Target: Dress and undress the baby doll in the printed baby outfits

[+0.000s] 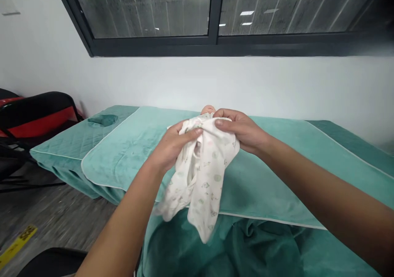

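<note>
A white baby garment [205, 178] with small pale prints hangs from both my hands above a teal towel [129, 149] on a bed. My left hand [172, 145] is closed on the garment's upper left part, thumb on top. My right hand [240, 129] is closed on its upper right edge. Just behind my hands the top of a doll's head [208, 109] shows; the rest of the doll is hidden by the garment and my hands. The garment's lower ends dangle near the bed's front edge.
The bed is covered with a darker green quilted sheet [64, 145], with a small green bundle [103, 120] at its far left. A black and red chair [37, 117] stands to the left. A white wall and a dark window [215, 18] are behind.
</note>
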Tool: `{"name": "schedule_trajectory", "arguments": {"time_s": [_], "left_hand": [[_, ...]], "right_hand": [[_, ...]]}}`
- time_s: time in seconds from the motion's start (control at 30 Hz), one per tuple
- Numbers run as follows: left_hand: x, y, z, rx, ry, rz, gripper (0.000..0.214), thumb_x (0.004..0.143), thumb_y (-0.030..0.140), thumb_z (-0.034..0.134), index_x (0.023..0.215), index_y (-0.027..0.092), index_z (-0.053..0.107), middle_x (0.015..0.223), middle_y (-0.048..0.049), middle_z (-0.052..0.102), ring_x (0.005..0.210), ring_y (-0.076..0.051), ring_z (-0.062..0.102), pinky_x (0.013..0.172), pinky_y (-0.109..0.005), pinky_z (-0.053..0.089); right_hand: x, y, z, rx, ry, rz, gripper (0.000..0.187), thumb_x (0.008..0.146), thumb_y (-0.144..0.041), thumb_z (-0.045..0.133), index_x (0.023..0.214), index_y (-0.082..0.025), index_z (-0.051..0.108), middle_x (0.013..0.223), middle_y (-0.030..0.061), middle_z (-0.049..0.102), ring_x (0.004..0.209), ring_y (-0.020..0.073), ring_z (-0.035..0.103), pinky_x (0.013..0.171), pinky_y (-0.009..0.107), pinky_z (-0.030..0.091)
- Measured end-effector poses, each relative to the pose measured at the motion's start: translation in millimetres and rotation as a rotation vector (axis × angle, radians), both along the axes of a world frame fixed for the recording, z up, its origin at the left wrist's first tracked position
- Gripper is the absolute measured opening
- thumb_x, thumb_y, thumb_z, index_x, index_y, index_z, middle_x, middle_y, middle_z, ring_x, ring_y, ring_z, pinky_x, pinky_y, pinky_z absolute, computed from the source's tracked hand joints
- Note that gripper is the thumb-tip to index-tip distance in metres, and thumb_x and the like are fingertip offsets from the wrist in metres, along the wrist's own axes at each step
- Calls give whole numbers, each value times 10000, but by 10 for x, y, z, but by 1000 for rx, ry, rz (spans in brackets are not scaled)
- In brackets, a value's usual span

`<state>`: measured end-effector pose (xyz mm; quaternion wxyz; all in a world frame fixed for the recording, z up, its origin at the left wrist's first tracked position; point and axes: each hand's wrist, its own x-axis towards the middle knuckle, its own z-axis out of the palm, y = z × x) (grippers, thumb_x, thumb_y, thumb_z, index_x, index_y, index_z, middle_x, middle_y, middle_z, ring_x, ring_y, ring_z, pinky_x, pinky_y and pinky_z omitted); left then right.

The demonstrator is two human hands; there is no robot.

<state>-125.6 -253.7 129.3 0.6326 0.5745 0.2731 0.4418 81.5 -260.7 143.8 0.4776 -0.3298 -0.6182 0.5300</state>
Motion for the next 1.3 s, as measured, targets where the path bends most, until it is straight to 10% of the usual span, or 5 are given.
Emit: {"name": "schedule_trajectory", "arguments": {"time_s": [0.2, 0.4, 0.67, 1.0, 1.3], "left_hand": [[213, 97, -55, -46, -178, 88, 303, 735, 358, 805, 905, 160, 652, 802, -5, 655, 720, -139, 614, 655, -227, 473], [273, 105, -99, -97, -36, 43, 404, 734, 456, 797, 978, 157, 676, 786, -33, 701, 701, -189, 647, 636, -279, 492], [9, 97, -324, -91, 291, -448, 465, 648, 343, 876, 1042, 137, 742, 989, -124, 752, 891, -280, 701, 765, -358, 543], [247, 227, -513, -171, -211, -22, 472, 714, 336, 823, 1121, 133, 697, 1012, -115, 752, 943, -288, 718, 871, -378, 554], [117, 276, -707, -307, 205, -367, 433, 654, 271, 870, 1029, 111, 726, 967, -126, 754, 839, -240, 707, 799, -349, 538]], "right_hand": [[48, 19, -178, -56, 129, 140, 348, 749, -481, 795, 854, -191, 634, 782, -5, 644, 656, 115, 597, 560, 214, 472], [101, 19, -281, -187, -370, 500, 326, 841, -480, 698, 959, -176, 720, 803, 47, 734, 735, 198, 694, 625, 303, 564], [112, 151, -502, -190, 192, -11, 416, 842, -519, 697, 1079, -177, 702, 1033, 95, 754, 1014, 245, 695, 905, 372, 560], [101, 54, -831, -329, -42, 322, 405, 801, -489, 749, 1037, -163, 703, 835, 67, 750, 741, 210, 712, 680, 325, 587], [36, 118, -1000, -387, 323, -148, 544, 871, -580, 625, 1249, -188, 635, 1122, 95, 736, 1041, 249, 685, 887, 383, 564]]}}
